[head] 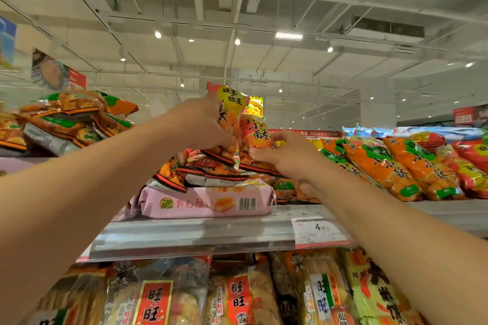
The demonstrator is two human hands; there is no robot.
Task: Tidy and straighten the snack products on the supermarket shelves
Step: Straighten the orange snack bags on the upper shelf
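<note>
Head view: the left hand (pixel 203 124) holds one snack bag (pixel 228 113) up straight, and the right hand (pixel 284 155) pinches another bag (pixel 254 140), probably to line them up on the top shelf (pixel 211 232).

- A flat packet (pixel 208 203) is lying at the top shelf (pixel 184 232) front edge, snack bags (pixel 211 169) piling on it.
- More bags (pixel 396 166) are leaning to my right, a heap (pixel 66 124) sitting left.
- Packs (pixel 237 295) are standing on the shelf below.
</note>
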